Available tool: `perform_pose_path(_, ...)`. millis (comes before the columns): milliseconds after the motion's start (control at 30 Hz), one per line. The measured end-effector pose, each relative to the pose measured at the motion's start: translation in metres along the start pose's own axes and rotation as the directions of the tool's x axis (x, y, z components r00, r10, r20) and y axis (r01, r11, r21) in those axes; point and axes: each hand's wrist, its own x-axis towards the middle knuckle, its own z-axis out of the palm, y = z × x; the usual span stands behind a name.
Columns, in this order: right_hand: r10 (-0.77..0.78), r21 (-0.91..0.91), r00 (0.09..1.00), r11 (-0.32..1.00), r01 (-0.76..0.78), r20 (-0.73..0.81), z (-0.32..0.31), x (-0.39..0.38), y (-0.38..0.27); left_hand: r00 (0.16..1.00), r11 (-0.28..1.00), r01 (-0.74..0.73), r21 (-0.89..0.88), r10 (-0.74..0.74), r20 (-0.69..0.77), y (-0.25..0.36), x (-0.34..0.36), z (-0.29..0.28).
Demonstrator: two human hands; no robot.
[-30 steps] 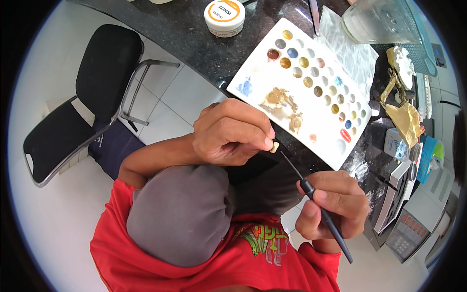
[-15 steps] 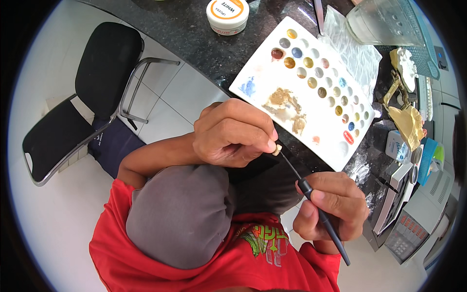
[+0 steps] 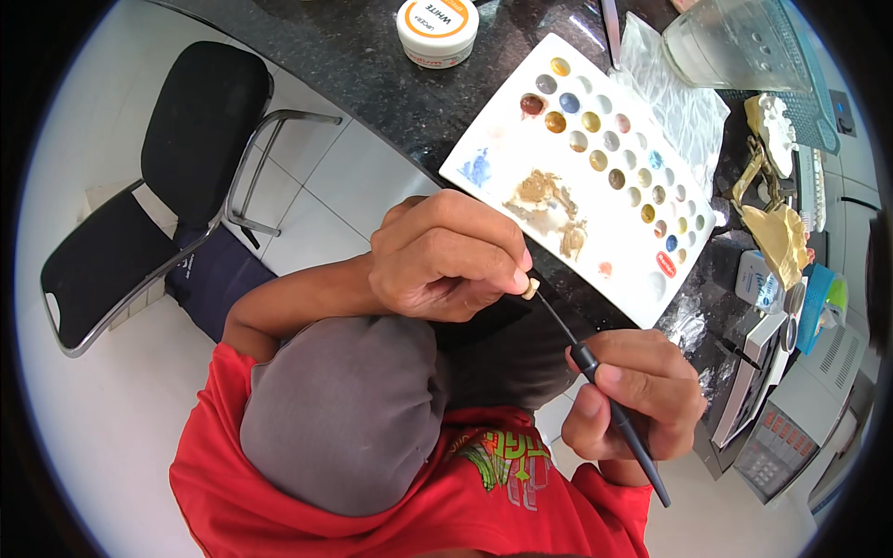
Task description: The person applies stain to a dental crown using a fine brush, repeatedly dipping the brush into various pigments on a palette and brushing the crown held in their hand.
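My left hand (image 3: 451,256) pinches a small tooth-coloured piece (image 3: 531,288), like a dental crown, between thumb and fingers above the counter's edge. My right hand (image 3: 651,391) grips a slim black-handled brush (image 3: 629,432). Its fine tip reaches up beside the piece; whether they touch, I cannot tell. Just beyond my hands lies a white palette (image 3: 623,274) with several wells of coloured paste and a brown smear.
Dark speckled counter (image 3: 353,84) holds a white jar (image 3: 435,42), crumpled film (image 3: 684,130), a clear container (image 3: 712,46), yellow-and-white dental models (image 3: 781,242) and a grey appliance (image 3: 781,428). A black chair (image 3: 200,121) stands on tiles at left.
The small piece and the brush tip have shifted slightly down and right since a second ago, with little change in the last half second. Both grips look the same.
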Motion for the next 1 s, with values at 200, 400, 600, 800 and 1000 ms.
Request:
perform_pose_path(200, 0.002, -0.006, 1.000, 1.000, -0.002, -0.005, 0.0018, 0.0002, 0.0007, 1.000, 1.000, 0.002, 0.018, -0.002, -0.002, 0.0005, -0.0008, -0.0008)
perform_pose_path(400, 0.014, -0.010, 1.000, 1.000, -0.014, 0.007, -0.0013, -0.0002, -0.0016, 1.000, 1.000, -0.003, 0.016, 0.003, 0.005, 0.0006, 0.0010, -0.0007)
perform_pose_path(600, 0.017, -0.009, 1.000, 1.000, -0.017, 0.003, -0.0003, -0.0004, -0.0017, 1.000, 1.000, -0.007, 0.019, 0.007, 0.004, 0.0002, 0.0004, -0.0008)
perform_pose_path(800, 0.011, -0.015, 1.000, 1.000, -0.011, 0.005, 0.0000, -0.0005, -0.0011, 1.000, 1.000, 0.004, 0.004, -0.004, 0.005, 0.0005, 0.0004, -0.0009)
perform_pose_path(1000, 0.006, -0.013, 1.000, 1.000, -0.006, -0.002, 0.0008, 0.0002, -0.0008, 1.000, 1.000, 0.000, 0.003, 0.000, 0.007, 0.0006, 0.0006, -0.0011)
